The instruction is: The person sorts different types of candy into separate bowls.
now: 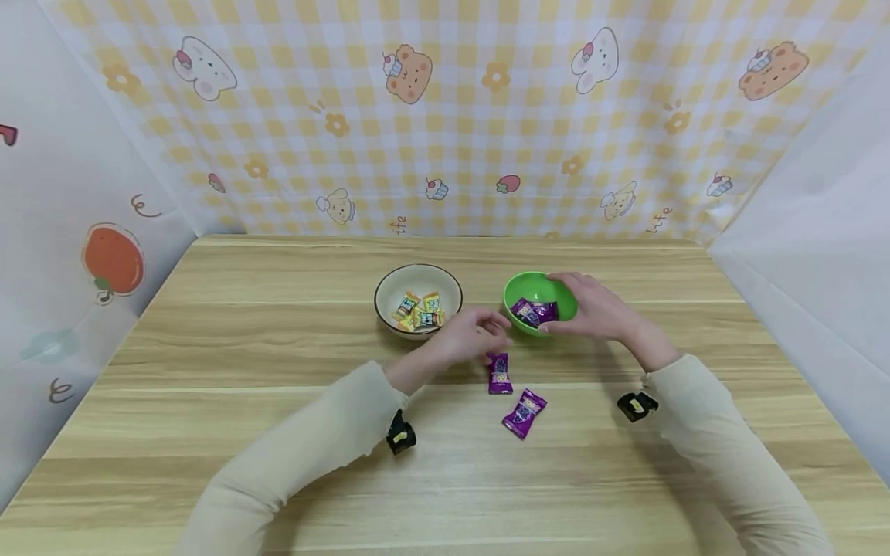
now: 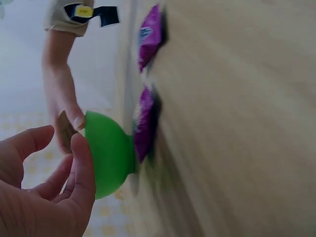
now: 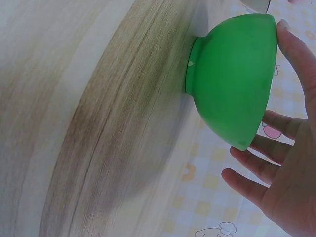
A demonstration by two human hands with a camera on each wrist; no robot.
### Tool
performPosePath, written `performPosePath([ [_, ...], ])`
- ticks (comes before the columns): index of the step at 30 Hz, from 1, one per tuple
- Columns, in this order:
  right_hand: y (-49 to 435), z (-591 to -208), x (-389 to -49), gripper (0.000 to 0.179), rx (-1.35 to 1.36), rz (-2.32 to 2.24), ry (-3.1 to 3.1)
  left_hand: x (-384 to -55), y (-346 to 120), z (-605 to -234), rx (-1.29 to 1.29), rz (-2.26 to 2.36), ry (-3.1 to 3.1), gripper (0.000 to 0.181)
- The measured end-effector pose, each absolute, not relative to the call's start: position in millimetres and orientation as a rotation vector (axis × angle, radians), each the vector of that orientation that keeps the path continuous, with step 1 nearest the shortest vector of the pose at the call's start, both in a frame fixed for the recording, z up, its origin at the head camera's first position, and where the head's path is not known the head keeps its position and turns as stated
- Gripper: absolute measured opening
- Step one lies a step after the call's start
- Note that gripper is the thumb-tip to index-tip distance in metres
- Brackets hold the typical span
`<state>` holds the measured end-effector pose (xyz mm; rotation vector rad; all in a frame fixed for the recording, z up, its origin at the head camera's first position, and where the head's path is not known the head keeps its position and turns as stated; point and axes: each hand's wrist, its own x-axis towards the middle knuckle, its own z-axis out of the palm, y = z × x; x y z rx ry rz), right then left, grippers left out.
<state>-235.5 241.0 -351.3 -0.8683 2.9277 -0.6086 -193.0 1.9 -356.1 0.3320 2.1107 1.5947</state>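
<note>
A green bowl (image 1: 514,287) stands on the wooden table with several purple candy packets (image 1: 534,312) in it. My right hand (image 1: 591,309) holds the bowl by its rim, thumb on the near side and fingers on the far side, as the right wrist view also shows. My left hand (image 1: 469,336) hovers just left of the bowl, fingers loosely bent and thumb apart, with no candy visible in its grasp. Below it lies one purple candy packet (image 1: 500,375). Another purple packet (image 1: 524,413) lies nearer to me. In the left wrist view, the green bowl (image 2: 106,155) appears beyond my left fingertips.
A cream bowl (image 1: 417,275) with a dark rim stands left of the green one, holding several yellow candy packets (image 1: 426,315); my left hand is close to its right side. The wooden table (image 1: 243,347) ends at a checked curtain (image 1: 452,154) behind.
</note>
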Motion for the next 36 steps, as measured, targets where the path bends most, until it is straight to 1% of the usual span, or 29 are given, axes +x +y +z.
performPosePath([
  [5, 241, -352, -236, 0.092, -0.878, -0.604, 2.935, -185, -2, -371, 0.359, 1.510, 2.130, 0.031],
  [11, 241, -351, -235, 0.092, -0.862, -0.599, 2.928, -180, -5, -377, 0.389, 1.444, 2.202, 0.032],
  [19, 240, -350, -235, 0.090, -0.855, -0.592, 2.927, -182, -3, -386, 0.521, 1.297, 2.375, 0.041],
  [26, 241, -351, -236, 0.092, -0.858, -0.593, 2.924, -184, 4, -388, 0.667, 1.018, 2.536, 0.045],
  [29, 241, -351, -236, 0.092, -0.863, -0.597, 2.923, -183, 5, -386, 0.709, 0.930, 2.579, 0.041],
  [36, 242, -351, -236, 0.091, -0.866, -0.604, 2.914, -182, 4, -386, 0.747, 0.927, 2.594, 0.022],
])
